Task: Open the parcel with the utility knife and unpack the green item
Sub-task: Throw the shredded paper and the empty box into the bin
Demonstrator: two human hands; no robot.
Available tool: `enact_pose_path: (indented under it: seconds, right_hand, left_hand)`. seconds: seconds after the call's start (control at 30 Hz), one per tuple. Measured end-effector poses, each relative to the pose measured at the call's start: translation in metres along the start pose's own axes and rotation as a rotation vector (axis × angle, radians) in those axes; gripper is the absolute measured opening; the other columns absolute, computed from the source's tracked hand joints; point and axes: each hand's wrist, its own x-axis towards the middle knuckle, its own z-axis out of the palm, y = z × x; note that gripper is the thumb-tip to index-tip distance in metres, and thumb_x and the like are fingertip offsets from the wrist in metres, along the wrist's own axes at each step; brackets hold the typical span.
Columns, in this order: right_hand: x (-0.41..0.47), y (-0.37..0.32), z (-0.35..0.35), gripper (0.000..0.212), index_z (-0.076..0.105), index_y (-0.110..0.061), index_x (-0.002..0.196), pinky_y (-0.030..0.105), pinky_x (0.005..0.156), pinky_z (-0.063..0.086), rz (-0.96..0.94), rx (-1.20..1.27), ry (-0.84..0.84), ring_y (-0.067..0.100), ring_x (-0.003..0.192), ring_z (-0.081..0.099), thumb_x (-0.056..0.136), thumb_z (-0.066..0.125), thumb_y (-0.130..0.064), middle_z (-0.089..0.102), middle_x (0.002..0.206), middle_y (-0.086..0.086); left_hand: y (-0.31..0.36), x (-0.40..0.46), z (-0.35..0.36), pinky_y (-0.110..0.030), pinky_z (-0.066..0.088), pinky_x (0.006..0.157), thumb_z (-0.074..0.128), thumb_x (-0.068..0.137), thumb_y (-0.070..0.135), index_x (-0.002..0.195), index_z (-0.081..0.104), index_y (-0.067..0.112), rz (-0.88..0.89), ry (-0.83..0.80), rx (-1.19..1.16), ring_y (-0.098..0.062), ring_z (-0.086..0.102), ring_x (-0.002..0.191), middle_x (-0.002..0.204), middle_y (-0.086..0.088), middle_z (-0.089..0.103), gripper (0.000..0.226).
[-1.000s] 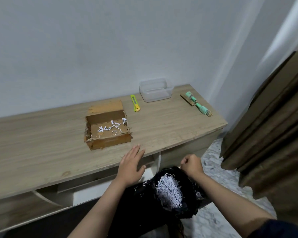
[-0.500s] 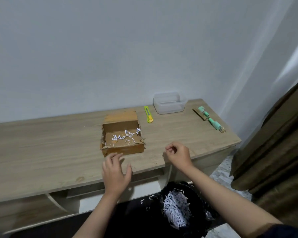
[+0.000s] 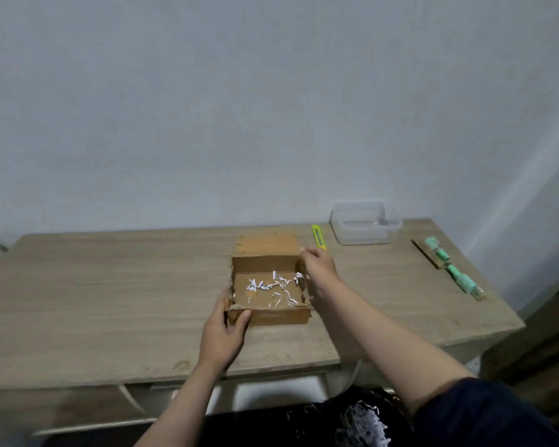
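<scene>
My left hand (image 3: 224,330) grips the open parcel's (image 3: 268,296) near-left corner; my right hand (image 3: 320,264) pinches its far-right wall. Paper shreds (image 3: 271,285) lie inside.

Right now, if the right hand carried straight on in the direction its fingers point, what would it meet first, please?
The right hand, at the cardboard box's far right corner, points away toward the wall. The yellow utility knife lies just beyond its fingertips, so it would probably meet that first, though depth is hard to judge.

no readable text, labels, brands or numbers anywhere, any markings on the items too small or blurred
</scene>
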Motion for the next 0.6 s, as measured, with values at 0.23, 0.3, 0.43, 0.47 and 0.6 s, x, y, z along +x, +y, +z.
enact_pose_path:
  seconds: [0.23,0.3,0.43,0.47,0.6]
  right_hand:
    - [0.016,-0.020,0.011,0.014,0.063,-0.012,0.085,0.031,0.087,0.047,0.071,0.142,-0.139,0.021,0.097,0.060,0.092,0.052,-0.020,0.066,0.103,0.006]
    - [0.017,-0.016,0.008,0.015,0.064,-0.012,0.093,0.029,0.077,0.049,0.069,0.230,-0.148,0.022,0.097,0.063,0.092,0.051,-0.018,0.068,0.100,0.005]
    - [0.013,-0.010,0.001,0.016,0.061,-0.016,0.086,0.027,0.066,0.046,0.054,0.334,-0.164,0.016,0.082,0.062,0.093,0.047,-0.016,0.067,0.087,0.002]
    - [0.011,-0.009,-0.001,0.014,0.060,-0.017,0.087,0.026,0.067,0.045,0.051,0.341,-0.167,0.014,0.083,0.062,0.094,0.047,-0.017,0.066,0.088,0.001]
    - [0.010,-0.001,-0.008,0.013,0.058,-0.019,0.092,0.025,0.076,0.043,0.046,0.350,-0.151,0.014,0.094,0.058,0.095,0.046,-0.024,0.063,0.093,-0.004]
  left_hand:
    - [-0.019,0.000,0.002,-0.024,0.048,0.087,0.062,0.085,0.035,0.140,0.038,0.030,0.014,0.069,0.188,-0.013,0.058,0.114,0.127,0.005,0.062,0.060]
    - [-0.021,0.001,0.002,-0.024,0.049,0.083,0.061,0.085,0.038,0.140,0.036,0.032,0.021,0.082,0.211,-0.014,0.059,0.112,0.125,0.004,0.063,0.060]
    - [-0.018,-0.001,0.003,-0.023,0.047,0.082,0.062,0.085,0.036,0.141,0.036,0.032,0.018,0.090,0.227,-0.013,0.057,0.115,0.129,0.008,0.060,0.061]
    - [-0.017,-0.002,0.003,-0.022,0.046,0.081,0.062,0.085,0.037,0.141,0.036,0.031,0.019,0.098,0.235,-0.013,0.057,0.115,0.129,0.007,0.060,0.062]
    - [-0.015,-0.002,0.003,-0.022,0.044,0.077,0.062,0.085,0.038,0.141,0.035,0.030,0.013,0.100,0.243,-0.015,0.059,0.112,0.127,0.006,0.061,0.063]
